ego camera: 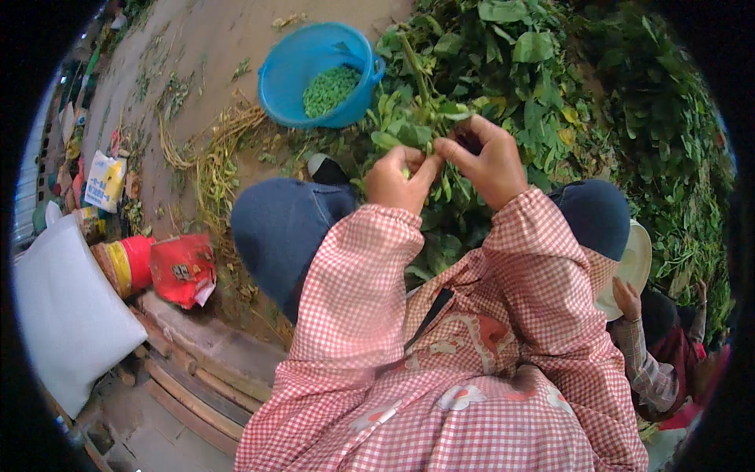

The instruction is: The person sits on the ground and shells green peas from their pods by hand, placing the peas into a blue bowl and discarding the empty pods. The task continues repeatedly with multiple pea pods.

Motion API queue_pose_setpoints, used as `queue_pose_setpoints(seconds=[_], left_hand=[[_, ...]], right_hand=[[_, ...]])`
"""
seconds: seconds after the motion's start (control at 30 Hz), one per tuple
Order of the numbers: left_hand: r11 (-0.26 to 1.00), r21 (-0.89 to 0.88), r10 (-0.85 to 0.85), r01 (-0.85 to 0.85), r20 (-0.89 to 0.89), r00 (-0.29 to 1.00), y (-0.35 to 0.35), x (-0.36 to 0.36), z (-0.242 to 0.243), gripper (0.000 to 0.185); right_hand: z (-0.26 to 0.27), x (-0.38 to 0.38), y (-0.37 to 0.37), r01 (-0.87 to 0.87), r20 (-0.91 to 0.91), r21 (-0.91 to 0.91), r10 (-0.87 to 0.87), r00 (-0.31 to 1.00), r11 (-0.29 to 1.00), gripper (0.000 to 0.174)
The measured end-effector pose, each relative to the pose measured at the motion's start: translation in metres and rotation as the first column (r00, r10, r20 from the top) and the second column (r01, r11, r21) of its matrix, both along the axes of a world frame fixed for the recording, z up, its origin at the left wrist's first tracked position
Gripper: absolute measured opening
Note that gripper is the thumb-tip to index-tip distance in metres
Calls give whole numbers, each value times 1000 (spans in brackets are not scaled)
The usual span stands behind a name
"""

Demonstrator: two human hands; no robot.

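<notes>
Both of my hands meet over a leafy bean plant [423,121] with green pods, just above my knees. My left hand [403,179] pinches a small green pod [429,147] between thumb and fingertips. Close against it, my right hand [488,162] has its thumb and fingers closed on the plant's stem and leaves; exactly which part is hidden. Beyond my left hand stands a blue plastic basin [283,88] with shelled green beans [331,88] lying inside. More picked bean plants [534,112] are heaped under and behind my hands.
On the right, another person's hand [627,300] is by a pale basin [639,253]. A white sack [71,307], a red bag [183,268] and wooden poles [194,401] lie at the left. Dry stalks [215,159] are strewn over the muddy ground [206,47].
</notes>
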State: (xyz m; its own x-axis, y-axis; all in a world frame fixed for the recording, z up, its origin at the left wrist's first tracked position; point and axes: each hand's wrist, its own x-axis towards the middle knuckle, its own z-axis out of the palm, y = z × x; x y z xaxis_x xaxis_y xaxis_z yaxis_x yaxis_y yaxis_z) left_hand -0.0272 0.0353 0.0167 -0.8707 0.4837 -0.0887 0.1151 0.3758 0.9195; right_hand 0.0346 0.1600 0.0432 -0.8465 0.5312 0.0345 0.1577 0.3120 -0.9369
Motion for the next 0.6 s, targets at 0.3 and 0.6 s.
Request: queue_pose_setpoints(seconds=[0.3,0.6], left_hand=[[997,74,-44,36,105,994,-1,2,17,22],[982,97,-149,160,-113,982,-1,3,15,17]], right_hand=[[16,5,-2,-37,-24,141,41,999,989,16],[23,7,11,-165,65,53,162,985,985,20]])
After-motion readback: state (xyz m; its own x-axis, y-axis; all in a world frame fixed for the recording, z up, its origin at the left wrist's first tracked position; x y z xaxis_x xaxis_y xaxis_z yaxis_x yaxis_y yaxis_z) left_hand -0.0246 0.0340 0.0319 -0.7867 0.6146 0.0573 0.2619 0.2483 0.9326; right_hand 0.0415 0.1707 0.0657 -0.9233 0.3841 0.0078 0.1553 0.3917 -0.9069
